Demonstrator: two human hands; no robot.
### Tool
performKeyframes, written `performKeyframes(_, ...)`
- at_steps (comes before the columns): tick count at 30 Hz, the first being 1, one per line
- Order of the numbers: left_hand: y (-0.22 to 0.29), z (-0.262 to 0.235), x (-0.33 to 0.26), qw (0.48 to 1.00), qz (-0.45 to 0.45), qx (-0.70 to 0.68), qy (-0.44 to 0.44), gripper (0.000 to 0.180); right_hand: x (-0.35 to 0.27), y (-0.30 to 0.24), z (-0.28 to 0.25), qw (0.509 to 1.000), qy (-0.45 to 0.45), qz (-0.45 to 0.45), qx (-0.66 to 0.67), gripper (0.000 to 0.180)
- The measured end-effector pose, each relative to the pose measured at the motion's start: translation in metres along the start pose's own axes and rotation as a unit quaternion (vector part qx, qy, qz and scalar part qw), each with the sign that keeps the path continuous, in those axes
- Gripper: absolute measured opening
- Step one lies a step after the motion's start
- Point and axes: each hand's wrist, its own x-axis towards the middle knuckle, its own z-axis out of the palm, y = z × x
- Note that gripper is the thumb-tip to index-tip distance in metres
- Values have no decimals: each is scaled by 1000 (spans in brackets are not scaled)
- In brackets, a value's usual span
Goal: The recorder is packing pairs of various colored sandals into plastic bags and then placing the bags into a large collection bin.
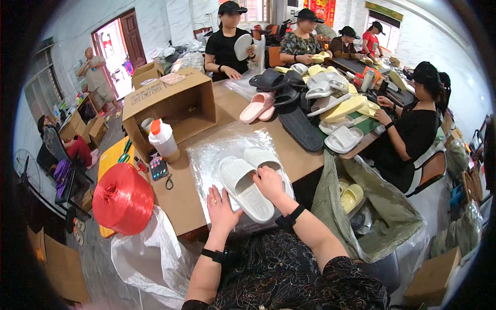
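Observation:
A pair of pale grey slide slippers lies on a stack of clear plastic bags (pixel 205 155) at the table's near edge. The left slipper (pixel 257 205) points its open toe strap away from me, its heel toward me. Beside it is the right slipper (pixel 261 156), partly covered by my right hand (pixel 270 184). That hand's fingers are curled onto the inner side of the left slipper, just behind its strap. My left hand (pixel 222 207) lies flat on the bags with fingers stretched out, its thumb close to the left slipper's edge.
An open cardboard box (pixel 170 101), a white bottle (pixel 163 138), a phone (pixel 158 168) and a red twine roll (pixel 124 199) stand to the left. Loose slippers (pixel 305 129) pile up ahead. A green sack (pixel 387 232) with slippers stands right. Several people work around the table.

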Motion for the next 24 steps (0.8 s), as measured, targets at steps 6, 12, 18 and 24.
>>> performKeyframes(6,5,-12,1,999,-2,18,-30,92,-39,24,-41,990,67,66,102,29)
performKeyframes(12,-10,-15,8,993,-12,-2,-122,82,-95,39,-93,944,140,131,269,19)
performKeyframes(18,-7,-28,18,992,4,10,-127,70,-132,57,-103,927,121,210,286,14)
performKeyframes(24,6,-32,14,991,48,-6,-123,68,-135,39,-103,889,111,228,382,14)
